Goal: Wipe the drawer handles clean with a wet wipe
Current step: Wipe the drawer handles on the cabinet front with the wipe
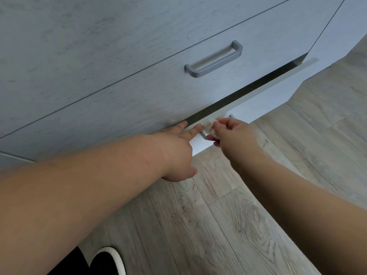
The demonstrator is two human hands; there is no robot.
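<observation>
Below the upper handle (214,58), the right hand (232,135) pinches the wipe (209,126) on the lower handle (204,135), the left hand (178,153) lies flat-fingered against the open drawer (258,94), which could roll shut and nip fingers.

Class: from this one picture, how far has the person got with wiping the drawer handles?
Nothing shows as finished: no handle can be judged clean. In hand: the right hand pinches the wipe on the bottom drawer's handle, while the left hand presses straight fingers on that slightly open drawer. Possibly left: the upper handle, untouched now.
</observation>
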